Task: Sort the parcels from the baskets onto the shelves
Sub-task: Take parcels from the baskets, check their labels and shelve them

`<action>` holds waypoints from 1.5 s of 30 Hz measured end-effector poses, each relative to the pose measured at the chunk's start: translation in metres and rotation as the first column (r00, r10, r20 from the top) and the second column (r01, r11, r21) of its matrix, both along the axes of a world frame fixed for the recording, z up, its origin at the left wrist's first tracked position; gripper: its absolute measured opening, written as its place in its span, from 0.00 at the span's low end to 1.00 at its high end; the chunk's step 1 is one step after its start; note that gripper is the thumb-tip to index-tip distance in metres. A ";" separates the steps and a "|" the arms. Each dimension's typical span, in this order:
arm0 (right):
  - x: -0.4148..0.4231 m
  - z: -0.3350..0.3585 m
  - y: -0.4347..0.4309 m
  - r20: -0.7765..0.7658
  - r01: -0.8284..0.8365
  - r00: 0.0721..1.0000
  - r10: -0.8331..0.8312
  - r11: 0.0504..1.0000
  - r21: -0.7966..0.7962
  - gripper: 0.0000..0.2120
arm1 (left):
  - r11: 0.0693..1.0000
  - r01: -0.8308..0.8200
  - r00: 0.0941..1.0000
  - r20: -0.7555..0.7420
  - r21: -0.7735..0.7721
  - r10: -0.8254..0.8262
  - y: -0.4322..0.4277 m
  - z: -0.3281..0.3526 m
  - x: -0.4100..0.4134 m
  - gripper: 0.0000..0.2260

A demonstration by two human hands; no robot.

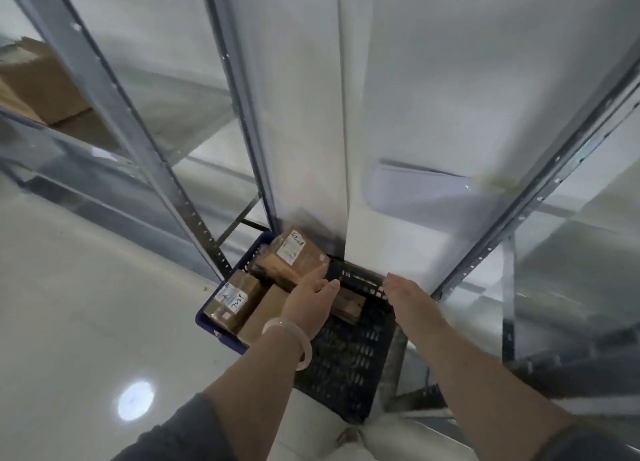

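The metal shelves [97, 80] rise on the left and right, with the dark basket [346, 356] on the floor between them; the top parcel [294, 256] lies tilted on the pile at the basket's far left, its long axis seemingly running from far left to near right; the left hand [308, 298] is the nearer one, open, its straight fingers touching the parcel's near right side; the right hand [403, 287] is to the parcel's right, at the basket's far rim, and I cannot tell its grip.
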State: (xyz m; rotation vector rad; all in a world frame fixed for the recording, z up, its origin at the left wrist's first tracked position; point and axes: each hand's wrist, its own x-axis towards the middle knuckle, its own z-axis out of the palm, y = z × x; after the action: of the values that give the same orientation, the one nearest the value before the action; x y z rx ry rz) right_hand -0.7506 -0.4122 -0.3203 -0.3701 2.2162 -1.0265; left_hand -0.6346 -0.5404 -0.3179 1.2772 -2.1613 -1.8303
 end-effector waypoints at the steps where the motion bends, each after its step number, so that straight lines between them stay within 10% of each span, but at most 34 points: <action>1: -0.006 -0.009 -0.004 0.021 -0.020 1.000 0.020 0.999 0.035 0.18 | 1.000 0.014 1.000 0.027 0.015 -0.014 -0.009 -0.012 -0.008 0.20; 23: -0.097 -0.420 -0.086 0.184 -0.266 0.963 0.195 0.792 0.550 0.32 | 0.951 0.141 0.898 0.368 0.277 -0.240 -0.145 -0.411 -0.156 0.25; 45: -0.199 -0.670 -0.156 -0.062 -0.304 0.907 0.416 0.751 0.586 0.41 | 0.961 0.245 0.830 0.484 0.131 -0.277 -0.170 -0.662 -0.227 0.35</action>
State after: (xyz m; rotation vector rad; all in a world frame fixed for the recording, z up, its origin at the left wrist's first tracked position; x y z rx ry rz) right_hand -0.9495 -0.5679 -0.9906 -0.6121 2.3591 -0.0995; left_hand -0.8617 -0.7102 -0.9795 1.7052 -2.6765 -1.8224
